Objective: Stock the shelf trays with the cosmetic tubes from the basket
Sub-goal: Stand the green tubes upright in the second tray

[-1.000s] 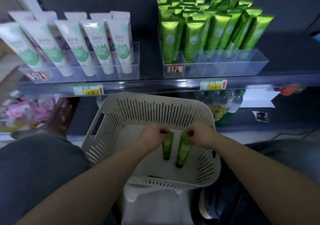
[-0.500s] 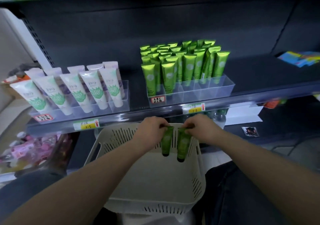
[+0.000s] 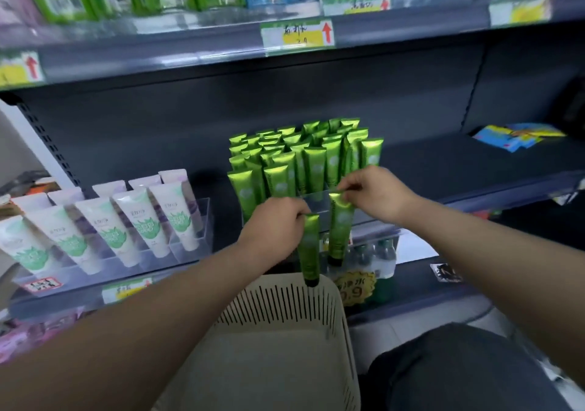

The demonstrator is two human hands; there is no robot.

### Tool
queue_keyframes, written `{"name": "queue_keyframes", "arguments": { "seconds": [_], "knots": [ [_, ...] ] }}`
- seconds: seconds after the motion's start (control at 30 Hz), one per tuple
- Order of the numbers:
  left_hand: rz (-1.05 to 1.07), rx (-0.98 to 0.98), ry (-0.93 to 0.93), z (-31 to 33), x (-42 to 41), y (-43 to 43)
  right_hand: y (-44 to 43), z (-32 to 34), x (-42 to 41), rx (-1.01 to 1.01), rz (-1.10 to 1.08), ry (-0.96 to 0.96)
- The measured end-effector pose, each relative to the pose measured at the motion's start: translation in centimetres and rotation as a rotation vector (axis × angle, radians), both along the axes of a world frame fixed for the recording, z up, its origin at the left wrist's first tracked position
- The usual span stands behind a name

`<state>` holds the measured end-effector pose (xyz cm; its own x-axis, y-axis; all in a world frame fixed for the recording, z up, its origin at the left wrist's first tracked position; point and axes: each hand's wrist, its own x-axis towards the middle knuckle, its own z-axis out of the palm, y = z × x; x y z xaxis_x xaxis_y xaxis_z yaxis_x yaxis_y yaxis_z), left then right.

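My left hand pinches the crimped top of a green tube that hangs cap down above the cream slotted basket. My right hand pinches a second green tube, hanging just in front of the clear tray's front wall. That tray on the dark shelf holds several upright green tubes. The basket's visible floor shows no tubes.
A clear tray of white and green tubes stands to the left on the same shelf. Colourful packets lie at the shelf's far right. An upper shelf with boxes and price tags overhangs. Bottles stand on the lower shelf behind the basket.
Both hands have risen from inside the basket to the tray's front edge, each carrying its green tube. The view has tilted up, showing the upper shelf.
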<state>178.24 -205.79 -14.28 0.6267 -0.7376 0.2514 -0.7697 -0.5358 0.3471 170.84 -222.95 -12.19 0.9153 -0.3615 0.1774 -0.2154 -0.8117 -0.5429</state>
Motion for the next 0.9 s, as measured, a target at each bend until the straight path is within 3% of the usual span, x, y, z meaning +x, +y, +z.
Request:
{"name": "queue_keyframes", "arguments": {
  "seconds": [0.63,0.9],
  "knots": [
    [-0.01,-0.015,-0.198,6.8,5.7,-7.9,-7.4,4.8,5.0,-0.063,-0.085,-0.2],
    [0.013,-0.01,-0.187,5.9,7.3,-9.6,-8.1,2.8,7.1,-0.072,-0.052,-0.142]
  ]
}}
